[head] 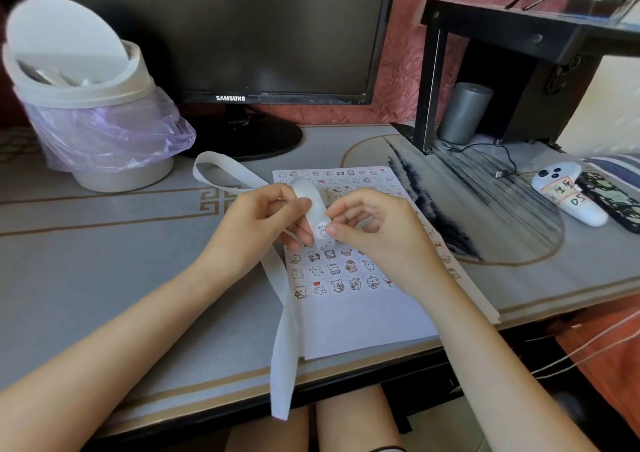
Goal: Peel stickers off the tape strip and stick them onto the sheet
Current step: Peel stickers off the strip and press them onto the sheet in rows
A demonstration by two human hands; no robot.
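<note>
Knees [349, 420] poke out under near edge of table [104, 278]. Tape strip [284, 333] hangs off edge, loops up into left hand [256, 223], fingers curled round it. Right hand [374, 236] pinches sticker [322, 231] on strip, above sheet [363, 323]

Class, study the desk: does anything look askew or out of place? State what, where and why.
The tape strip trails loose from the left hand, its end hanging over the front edge of the desk. The sheet lies skewed to that edge. The lid of the bin stands tilted open.
</note>
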